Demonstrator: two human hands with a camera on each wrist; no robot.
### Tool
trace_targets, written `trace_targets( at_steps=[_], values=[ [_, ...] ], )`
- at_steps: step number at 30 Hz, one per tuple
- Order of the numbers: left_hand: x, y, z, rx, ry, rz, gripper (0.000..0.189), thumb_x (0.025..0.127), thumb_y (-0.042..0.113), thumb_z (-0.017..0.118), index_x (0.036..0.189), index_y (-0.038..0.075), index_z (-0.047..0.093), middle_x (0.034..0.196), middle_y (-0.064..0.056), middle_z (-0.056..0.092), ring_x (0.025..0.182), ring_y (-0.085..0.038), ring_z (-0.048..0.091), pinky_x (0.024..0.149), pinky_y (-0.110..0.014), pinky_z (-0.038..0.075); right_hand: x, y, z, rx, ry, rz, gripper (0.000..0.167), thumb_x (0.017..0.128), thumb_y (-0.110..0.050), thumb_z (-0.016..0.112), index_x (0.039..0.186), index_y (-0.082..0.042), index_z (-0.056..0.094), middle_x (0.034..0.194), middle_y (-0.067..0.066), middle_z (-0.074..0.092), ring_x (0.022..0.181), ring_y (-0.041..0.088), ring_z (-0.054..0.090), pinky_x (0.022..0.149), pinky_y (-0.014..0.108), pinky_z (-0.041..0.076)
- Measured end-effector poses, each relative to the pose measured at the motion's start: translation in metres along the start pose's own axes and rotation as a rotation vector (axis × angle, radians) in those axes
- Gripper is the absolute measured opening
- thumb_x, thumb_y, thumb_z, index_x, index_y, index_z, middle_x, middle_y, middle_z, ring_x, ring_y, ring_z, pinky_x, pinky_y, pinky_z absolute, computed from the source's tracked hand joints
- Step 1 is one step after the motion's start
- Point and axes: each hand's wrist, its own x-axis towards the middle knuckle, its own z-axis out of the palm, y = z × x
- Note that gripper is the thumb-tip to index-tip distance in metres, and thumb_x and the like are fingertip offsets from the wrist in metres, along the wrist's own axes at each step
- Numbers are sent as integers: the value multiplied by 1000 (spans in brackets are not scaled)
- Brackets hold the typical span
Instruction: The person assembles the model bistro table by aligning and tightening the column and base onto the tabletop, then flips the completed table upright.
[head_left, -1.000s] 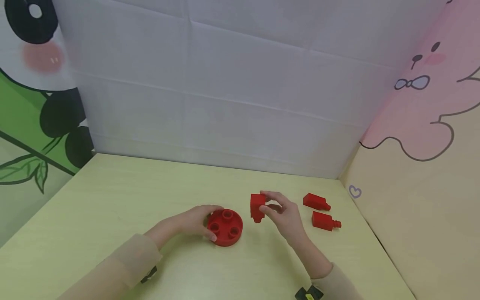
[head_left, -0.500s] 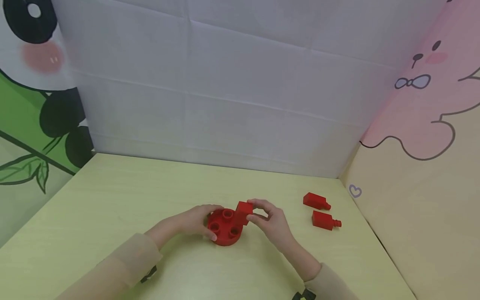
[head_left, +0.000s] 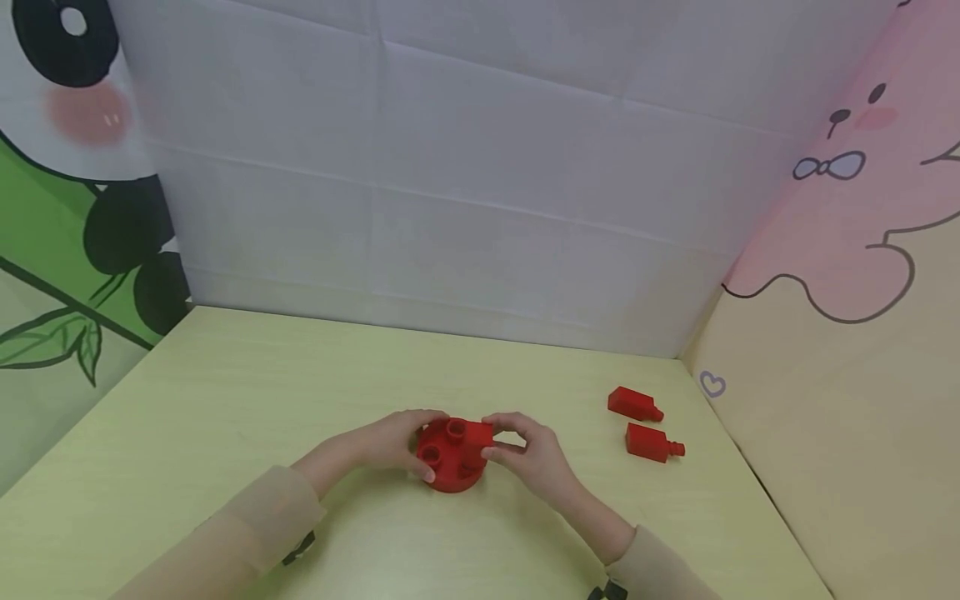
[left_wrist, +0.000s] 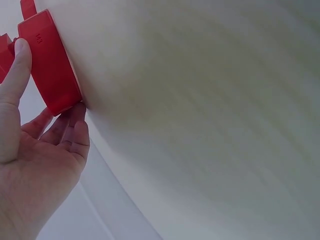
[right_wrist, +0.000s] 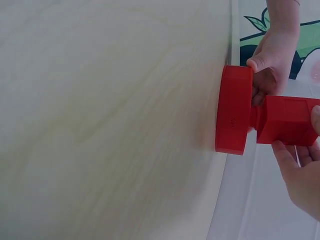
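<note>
A red round base (head_left: 450, 460) with raised round sockets sits flat on the table. My left hand (head_left: 388, 442) grips its left side, thumb at the near edge and fingers round the far edge. In the right wrist view, a red block (right_wrist: 286, 120) stands upright on the base's face (right_wrist: 233, 110), its narrow neck right at a socket. My right hand (head_left: 534, 457) pinches this block between thumb and fingers. From the head, the block covers part of the base's right side. The left wrist view shows the base's side wall (left_wrist: 52, 62) with small raised digits.
Two similar red blocks with knobbed ends, one farther (head_left: 633, 403) and one nearer (head_left: 648, 442), lie on the table at the right. A white cloth backdrop (head_left: 450, 208) rises behind the pale table (head_left: 300, 367). Printed cartoon panels flank both sides.
My right hand has carried the block leftward and down, from beside the base onto its right side. My left hand and the base have stayed in place.
</note>
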Motion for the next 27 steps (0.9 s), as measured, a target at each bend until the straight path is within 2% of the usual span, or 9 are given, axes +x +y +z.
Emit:
trace_targets(
  at_steps=[6,11,16,18,23,27],
  values=[
    [0,2,-1,5,-9,5,82,69,30,84,138,9,43,119,2,56,103,-17,52,82,-34,49,-1,-2,0,-14,-20,-9,41,80,-2,72,119,-1,60,111,13,61,107,31,59,83,28,53],
    [0,3,-1,7,-9,1,82,69,30,84,137,10,44,119,3,57,102,-16,52,83,-34,49,1,0,0,-50,-22,-6,44,80,-3,73,120,-2,58,109,10,60,105,25,59,84,30,53],
    [2,0,-1,1,-13,0,83,69,29,84,138,10,43,117,3,57,101,-16,52,81,-33,49,9,18,3,-137,-22,-68,55,78,-7,76,129,-7,54,101,7,57,96,23,59,85,42,53],
    [2,0,-1,-2,-16,-3,83,69,29,84,138,10,42,117,3,56,102,-17,52,81,-33,50,13,26,5,-166,-24,-85,55,77,-10,77,128,-9,56,98,5,56,93,22,60,83,43,53],
    [3,-1,-1,-9,-15,-8,82,69,28,84,137,10,43,117,3,56,103,-18,52,80,-33,50,20,34,10,-232,10,-84,46,74,-24,81,115,-14,61,95,-1,55,89,16,57,78,35,55],
    [4,-2,-1,-5,-18,5,82,69,30,84,137,9,43,114,3,56,100,-17,52,80,-32,49,24,33,17,-300,58,-55,42,72,-34,82,100,-16,56,93,-3,52,89,21,54,69,27,53]
  ],
)
